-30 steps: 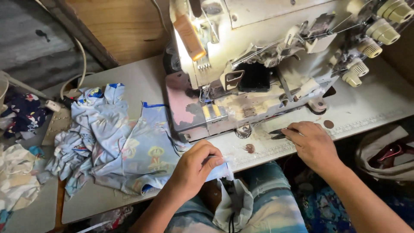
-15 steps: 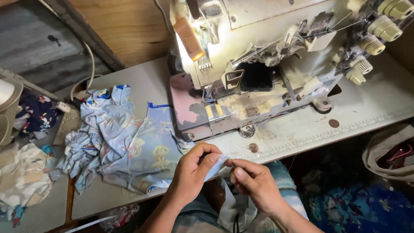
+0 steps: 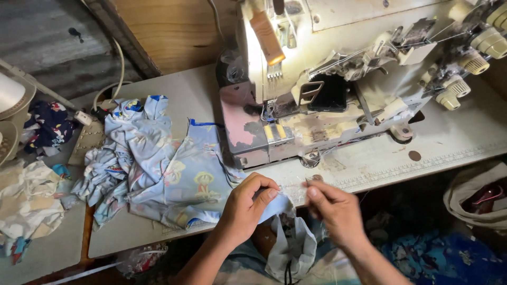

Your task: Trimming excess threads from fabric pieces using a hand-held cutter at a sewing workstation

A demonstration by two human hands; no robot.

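My left hand (image 3: 245, 208) grips a small piece of light blue fabric (image 3: 278, 203) at the front edge of the sewing table (image 3: 369, 169). More pale fabric (image 3: 293, 248) hangs down from it over my lap. My right hand (image 3: 332, 211) is just right of it, fingers pinched on something thin with a small tip showing above the thumb; I cannot tell whether it is thread or a small tool. Both hands are in front of the worn cream industrial sewing machine (image 3: 327, 89), below its lit needle area (image 3: 272, 113).
A heap of light blue printed garments (image 3: 153, 163) lies on the table to the left of the machine. Thread cones (image 3: 475, 63) stand on the machine's right. Fabric scraps (image 3: 26, 206) cover a side surface at far left. A bag (image 3: 478, 198) sits at lower right.
My right hand left the table by the machine base and came to the left hand at the fabric. It has now drawn slightly right, pinching something thin. The view shifted a little.
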